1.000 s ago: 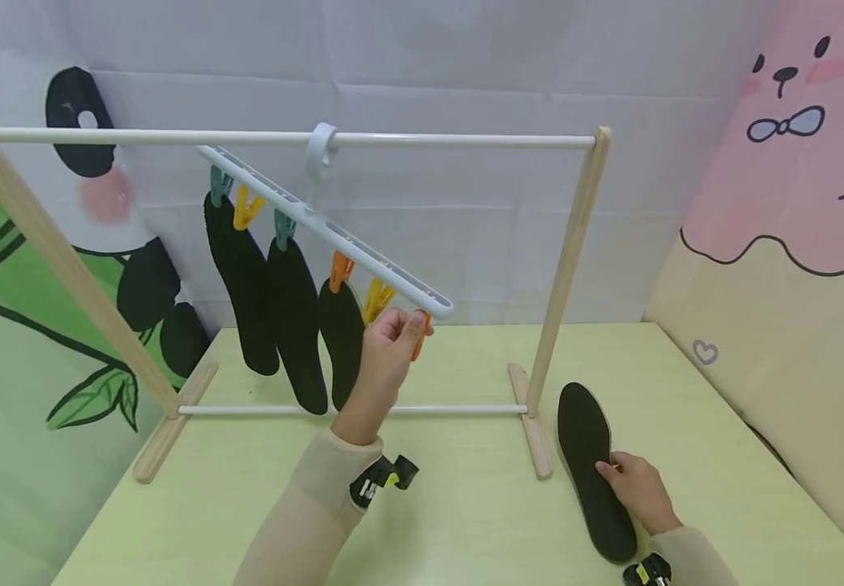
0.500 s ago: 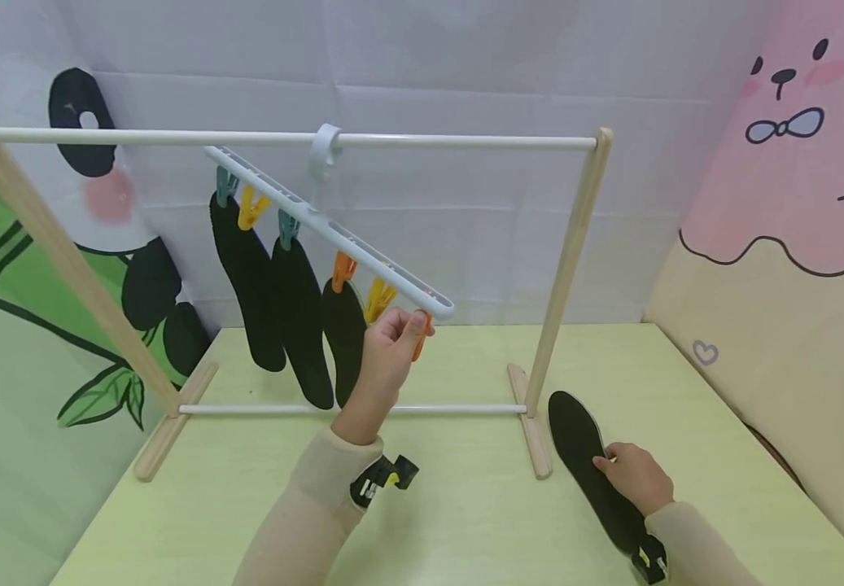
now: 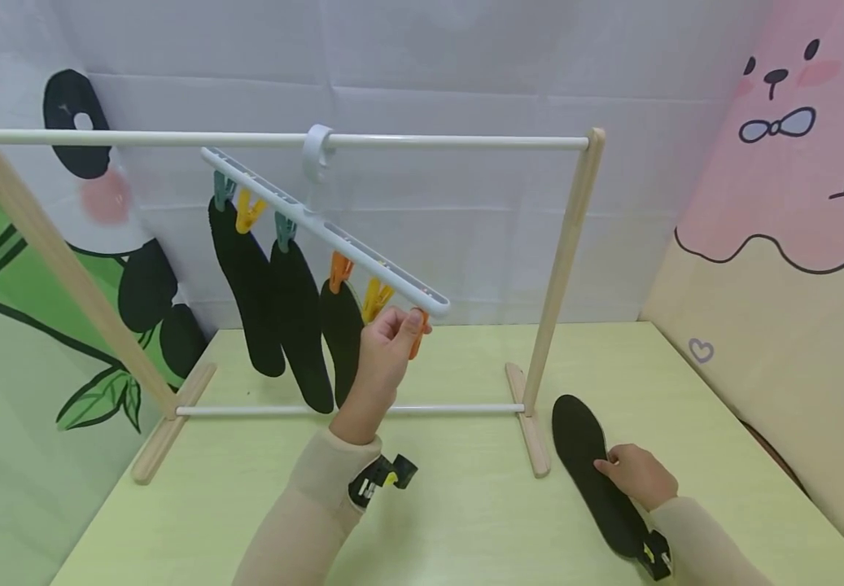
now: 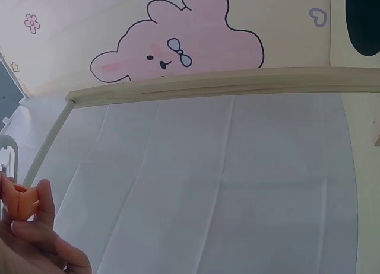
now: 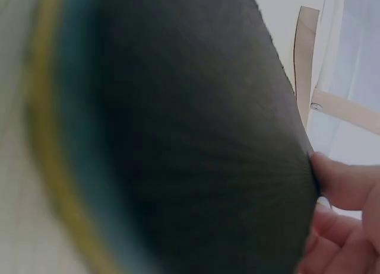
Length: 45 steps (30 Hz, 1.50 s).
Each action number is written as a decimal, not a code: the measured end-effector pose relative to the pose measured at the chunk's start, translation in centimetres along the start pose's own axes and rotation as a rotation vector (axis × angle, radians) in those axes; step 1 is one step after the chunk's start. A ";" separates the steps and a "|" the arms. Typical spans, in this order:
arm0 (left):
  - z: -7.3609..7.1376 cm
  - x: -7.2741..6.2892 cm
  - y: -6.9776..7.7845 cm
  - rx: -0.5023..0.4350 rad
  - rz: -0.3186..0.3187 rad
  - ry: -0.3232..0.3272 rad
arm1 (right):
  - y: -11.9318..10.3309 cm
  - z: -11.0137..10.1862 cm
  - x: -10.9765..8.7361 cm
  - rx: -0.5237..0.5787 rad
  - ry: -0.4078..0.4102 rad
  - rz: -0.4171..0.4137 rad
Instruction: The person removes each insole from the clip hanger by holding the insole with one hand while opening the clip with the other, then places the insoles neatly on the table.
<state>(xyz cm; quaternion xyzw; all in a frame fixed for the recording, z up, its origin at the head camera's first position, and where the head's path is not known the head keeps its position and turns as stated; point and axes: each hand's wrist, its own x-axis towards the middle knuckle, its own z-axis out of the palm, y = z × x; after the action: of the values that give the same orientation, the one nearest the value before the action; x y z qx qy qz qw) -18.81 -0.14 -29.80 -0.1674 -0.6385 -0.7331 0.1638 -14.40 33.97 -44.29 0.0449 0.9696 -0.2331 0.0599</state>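
Note:
In the head view my left hand (image 3: 381, 350) pinches an orange clothespin (image 3: 418, 335) at the near end of a tilted white clip hanger (image 3: 326, 232). The left wrist view shows the same orange clothespin (image 4: 21, 201) between thumb and fingers. My right hand (image 3: 640, 476) pinches the edge of a black insole (image 3: 588, 472) at the right; in the right wrist view this insole (image 5: 202, 108) fills most of the picture. Two long black insoles (image 3: 242, 285) (image 3: 300, 325) hang from teal clothespins, and a shorter-looking one (image 3: 341, 334) from an orange clothespin.
The hanger hooks over the white top bar (image 3: 458, 142) of a wooden-legged rack. The rack's right post (image 3: 564, 260) and foot (image 3: 528, 423) stand between my hands. Yellow clothespins (image 3: 249, 213) (image 3: 375, 299) hang with nothing in them. A pale tabletop (image 3: 458, 505) lies below.
The insole in my right hand has shifted slightly, its lower end swinging right towards the wrist. My left hand stays on the orange clothespin, and the hanging insoles sway a little.

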 end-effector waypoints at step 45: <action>-0.6 1.3 2.0 0.112 -0.071 -0.092 | -4.6 0.6 -1.7 -0.045 -0.020 -0.140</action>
<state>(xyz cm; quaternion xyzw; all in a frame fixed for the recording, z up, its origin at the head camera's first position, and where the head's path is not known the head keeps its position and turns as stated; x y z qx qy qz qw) -19.11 -1.01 -27.53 -0.1688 -0.6908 -0.6932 0.1171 -13.17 29.49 -42.57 -0.0269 0.9747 -0.2153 0.0542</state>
